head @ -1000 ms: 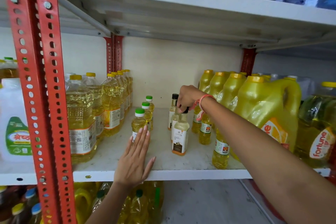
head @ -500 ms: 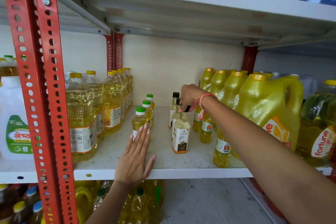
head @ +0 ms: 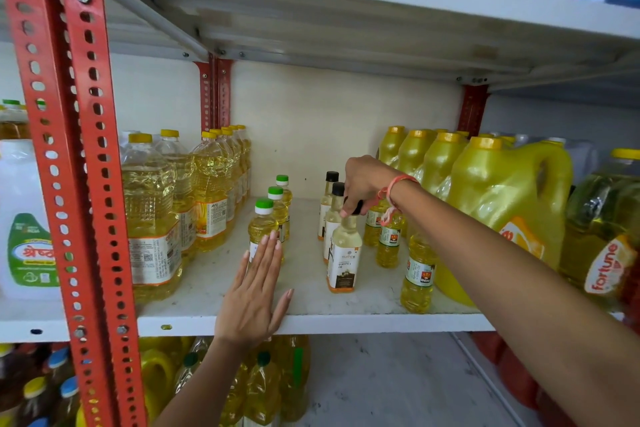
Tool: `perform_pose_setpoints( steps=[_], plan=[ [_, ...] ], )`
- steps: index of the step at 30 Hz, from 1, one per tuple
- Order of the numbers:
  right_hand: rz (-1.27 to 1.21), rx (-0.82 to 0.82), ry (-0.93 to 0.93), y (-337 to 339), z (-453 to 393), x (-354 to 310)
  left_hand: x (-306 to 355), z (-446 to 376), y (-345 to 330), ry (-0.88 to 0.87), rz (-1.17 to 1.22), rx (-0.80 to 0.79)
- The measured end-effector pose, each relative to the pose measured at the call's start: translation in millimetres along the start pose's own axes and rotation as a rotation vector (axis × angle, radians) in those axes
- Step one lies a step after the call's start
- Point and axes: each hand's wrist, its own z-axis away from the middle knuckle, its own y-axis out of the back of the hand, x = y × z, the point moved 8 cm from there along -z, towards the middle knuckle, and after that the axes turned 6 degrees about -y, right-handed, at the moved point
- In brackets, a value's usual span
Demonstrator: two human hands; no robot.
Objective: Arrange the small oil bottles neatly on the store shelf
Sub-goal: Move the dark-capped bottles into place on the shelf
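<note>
On the white shelf [head: 346,321] stand three small green-capped oil bottles [head: 265,222] in a row running back. To their right three black-capped bottles line up front to back. My right hand [head: 367,184] grips the cap of the front black-capped bottle [head: 344,258], which stands upright on the shelf. My left hand [head: 254,295] lies flat, fingers together, against the front green-capped bottle's label. Several small yellow bottles [head: 417,274] stand further right in another row.
Large yellow-capped oil bottles [head: 152,215] fill the shelf's left side, and big yellow jugs [head: 502,204] fill the right. A red perforated post [head: 72,184] stands front left. The upper shelf [head: 346,0] hangs low overhead. More bottles sit on the shelf below.
Hands and bottles hold nearly the same places; only the camera has shifted slightly.
</note>
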Motion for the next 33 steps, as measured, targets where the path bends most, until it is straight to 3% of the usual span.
perform_pose_setpoints(
  steps=[17, 28, 33],
  plan=[
    [0.067, -0.077, -0.008, -1, 26, 3, 0, 0, 0, 0.002, -0.011, -0.004],
    [0.113, -0.047, -0.003, 1, 27, 5, 1, -1, 5, 0.011, 0.015, 0.008],
    [0.087, 0.074, 0.027, 15, 31, -9, -16, 10, 17, 0.041, 0.066, 0.043]
  ],
)
